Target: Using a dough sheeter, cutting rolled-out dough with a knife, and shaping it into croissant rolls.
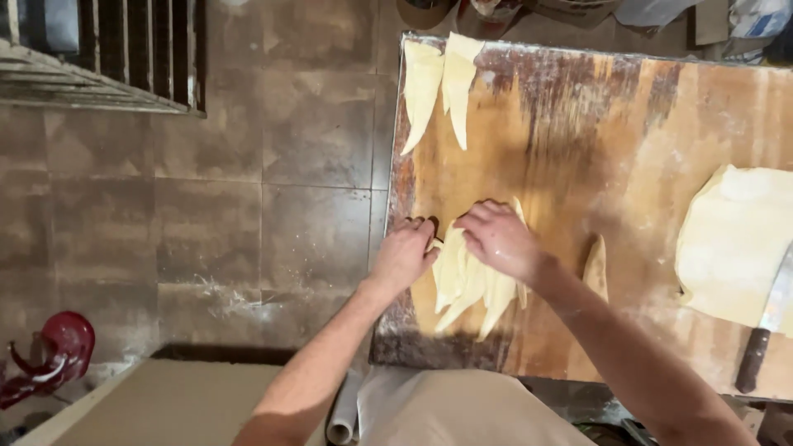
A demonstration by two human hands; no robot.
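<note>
A pile of long pale dough triangles (469, 285) lies near the front left corner of a floured wooden table (578, 149). My left hand (405, 252) rests at the pile's left edge by the table's side, fingers curled onto the dough. My right hand (498, 238) lies on top of the pile, fingers bent and pressing or gripping the dough pieces. Two more dough triangles (438, 83) lie apart at the table's far left corner. A single small dough piece (595, 268) sits just right of my right forearm.
A folded sheet of dough (731, 244) lies at the table's right, with a wooden-handled knife (764, 330) on its near edge. Brown tiled floor (248, 206) is on the left, a metal rack (99, 58) top left, a red object (49, 355) bottom left.
</note>
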